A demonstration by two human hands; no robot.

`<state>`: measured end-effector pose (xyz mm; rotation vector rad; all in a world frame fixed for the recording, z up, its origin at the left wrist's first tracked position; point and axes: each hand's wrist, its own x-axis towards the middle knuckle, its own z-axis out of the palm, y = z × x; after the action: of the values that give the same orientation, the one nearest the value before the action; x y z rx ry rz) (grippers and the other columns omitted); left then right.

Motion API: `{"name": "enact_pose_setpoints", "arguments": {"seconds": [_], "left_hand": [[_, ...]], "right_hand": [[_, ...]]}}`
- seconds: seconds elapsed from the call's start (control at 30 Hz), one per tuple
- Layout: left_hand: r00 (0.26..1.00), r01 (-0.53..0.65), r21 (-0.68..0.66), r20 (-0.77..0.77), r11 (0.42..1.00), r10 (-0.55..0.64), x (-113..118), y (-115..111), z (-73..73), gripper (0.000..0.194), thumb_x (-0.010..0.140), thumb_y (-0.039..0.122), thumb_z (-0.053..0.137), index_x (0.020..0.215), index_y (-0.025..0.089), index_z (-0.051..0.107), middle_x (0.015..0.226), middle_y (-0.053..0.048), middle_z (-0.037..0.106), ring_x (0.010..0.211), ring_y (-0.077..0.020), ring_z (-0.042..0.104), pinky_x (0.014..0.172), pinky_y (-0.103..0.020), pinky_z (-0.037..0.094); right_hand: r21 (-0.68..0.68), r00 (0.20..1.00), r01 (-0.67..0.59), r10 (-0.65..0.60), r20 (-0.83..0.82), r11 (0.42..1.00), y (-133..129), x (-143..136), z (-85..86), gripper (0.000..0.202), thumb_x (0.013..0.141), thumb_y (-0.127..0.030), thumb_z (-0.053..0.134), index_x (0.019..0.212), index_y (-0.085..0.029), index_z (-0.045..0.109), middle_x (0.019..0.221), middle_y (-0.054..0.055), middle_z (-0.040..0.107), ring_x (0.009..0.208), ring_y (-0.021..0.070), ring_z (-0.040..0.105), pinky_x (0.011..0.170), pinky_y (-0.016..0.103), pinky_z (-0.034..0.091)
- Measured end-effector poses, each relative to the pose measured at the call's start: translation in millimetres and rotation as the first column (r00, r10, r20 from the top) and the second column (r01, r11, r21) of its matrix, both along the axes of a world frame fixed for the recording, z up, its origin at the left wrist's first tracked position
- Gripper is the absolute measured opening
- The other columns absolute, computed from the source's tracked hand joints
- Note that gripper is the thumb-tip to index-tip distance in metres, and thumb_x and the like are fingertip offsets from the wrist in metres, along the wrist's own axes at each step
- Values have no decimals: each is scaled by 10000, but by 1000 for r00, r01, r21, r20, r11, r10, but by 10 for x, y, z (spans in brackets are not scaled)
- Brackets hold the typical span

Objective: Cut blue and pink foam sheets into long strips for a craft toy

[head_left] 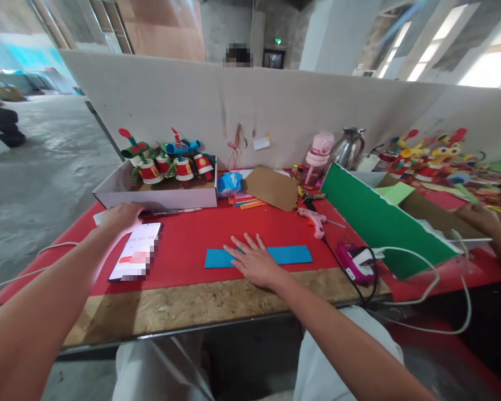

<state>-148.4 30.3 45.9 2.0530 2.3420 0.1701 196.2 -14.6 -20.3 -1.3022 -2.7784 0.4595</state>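
Observation:
My right hand (253,259) lies flat with its fingers spread over a long blue strip (294,254) on the red table cover. The strip shows on both sides of the hand. My left hand (123,215) is at the front of the white box (158,199), next to a pen (183,211). Its fingers are mostly hidden, so I cannot make out whether it grips anything. Just below that hand lies a phone (136,250) with its screen lit.
Colourful paper-cup figures (183,167) stand in the white box. Brown cardboard (271,186), a pink glue gun (315,223), a magenta power unit (354,264) with cables and a green-sided box (379,223) lie rightward. Another person's hand (480,217) is at far right.

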Motion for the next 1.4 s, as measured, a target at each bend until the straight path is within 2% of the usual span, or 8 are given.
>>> {"name": "enact_pose_setpoints", "arguments": {"seconds": [0.2, 0.47, 0.7, 0.83, 0.9, 1.07, 1.23, 1.4], "left_hand": [[990, -16, -85, -142, 996, 4, -143, 148, -97, 214, 847, 150, 541, 1022, 100, 654, 1083, -123, 700, 1070, -276, 565, 910, -386, 437], [998, 9, 74, -62, 997, -5, -113, -273, 105, 294, 958, 221, 332, 1148, 90, 515, 1191, -145, 611, 1180, -303, 504, 1007, -450, 364], [959, 77, 35, 271, 996, -83, 327, -690, -194, 300, 914, 375, 385, 1069, 171, 542, 817, -19, 651, 747, -176, 599, 691, -265, 460], [679, 137, 33, 725, 990, -118, 549, -816, -408, 395, 873, 538, 368, 1008, 196, 513, 744, 15, 607, 630, -148, 576, 608, -262, 464], [577, 154, 61, 805, 986, -140, 577, -814, -459, 411, 819, 568, 433, 978, 200, 525, 725, 21, 588, 645, -157, 574, 617, -272, 461], [841, 156, 82, 512, 984, -176, 587, -743, -495, 319, 818, 471, 436, 907, 201, 580, 795, -37, 662, 760, -222, 629, 710, -332, 472], [890, 174, 101, 410, 980, -200, 683, -774, -554, 451, 831, 464, 507, 1207, 221, 564, 1155, -80, 703, 1036, -271, 664, 846, -344, 501], [949, 224, 46, 218, 974, -228, 723, -820, -554, 427, 921, 419, 412, 1290, 265, 562, 1237, -76, 675, 1080, -257, 648, 889, -344, 494]], "right_hand": [[37, 1000, -11, 11, -2, 999, -5, 96, -49, 520, 1018, -453, 325, 1524, -333, 298, 1599, 2, 278, 1492, 283, 161, 1201, 552, 100], [19, 972, 81, -75, -224, 997, 112, -286, 29, 570, 960, -473, 502, 1456, -198, 440, 1447, 136, 507, 1342, 256, 429, 1112, 443, 333], [28, 957, 197, -186, -224, 980, 143, -542, -18, 533, 802, -479, 737, 1254, -222, 623, 1291, 109, 592, 1206, 281, 497, 1000, 446, 397], [4, 932, 230, -219, -288, 973, 122, -526, -22, 427, 752, -429, 798, 1117, -247, 672, 1218, 67, 617, 1149, 256, 520, 976, 421, 402], [-7, 927, 220, -212, -310, 975, 122, -512, -23, 402, 742, -413, 810, 1087, -255, 675, 1189, 57, 627, 1136, 253, 524, 963, 417, 401], [-9, 910, 184, -174, -377, 983, 129, -488, -48, 410, 737, -366, 818, 1108, -281, 665, 1178, 50, 627, 1140, 253, 529, 953, 407, 404], [-2, 900, 175, -161, -405, 985, 128, -476, -88, 424, 739, -356, 815, 1128, -275, 667, 1183, 65, 619, 1154, 253, 532, 978, 402, 408], [3, 892, 164, -147, -427, 986, 126, -464, -105, 375, 745, -340, 811, 1082, -276, 659, 1142, 52, 622, 1128, 245, 543, 964, 397, 417]]}}
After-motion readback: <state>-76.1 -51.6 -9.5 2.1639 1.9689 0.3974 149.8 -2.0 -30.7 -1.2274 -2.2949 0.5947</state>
